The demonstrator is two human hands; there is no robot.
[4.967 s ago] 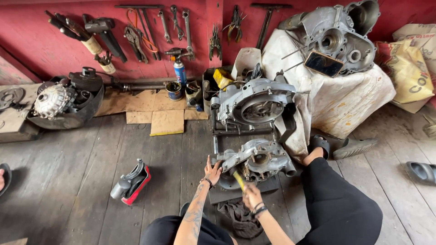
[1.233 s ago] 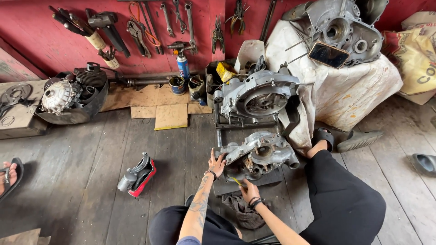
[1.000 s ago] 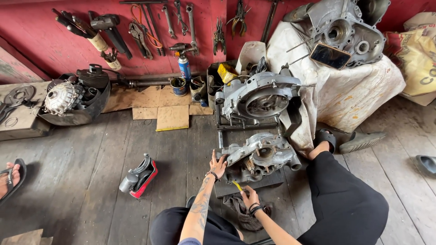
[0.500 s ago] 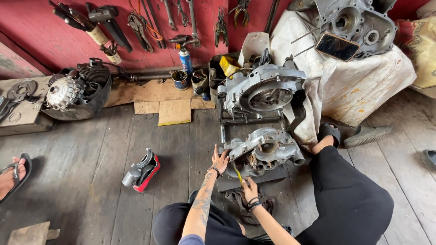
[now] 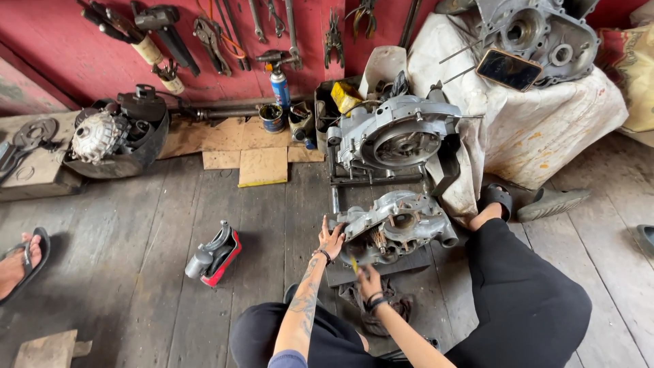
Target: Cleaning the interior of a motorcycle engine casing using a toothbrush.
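Observation:
A grey metal engine case (image 5: 398, 228) lies on a dark slab on the wooden floor between my knees. My left hand (image 5: 331, 240) rests flat against the case's left edge, fingers spread. My right hand (image 5: 370, 279) is just below the case, closed around a small yellow-handled tool (image 5: 354, 264) whose tip points up at the case's underside.
A second engine case (image 5: 395, 140) stands on a metal frame behind the first. A white cloth (image 5: 538, 129) covers a mound carrying another case and a phone. A red and grey tool (image 5: 214, 253) lies at left. Hand tools hang on the red wall (image 5: 68, 54). Another person's sandalled foot (image 5: 20, 262) shows far left.
The view has drifted up and left, so more floor and the foot at left show. My left hand stays on the case; my right hand keeps working the tool just below it.

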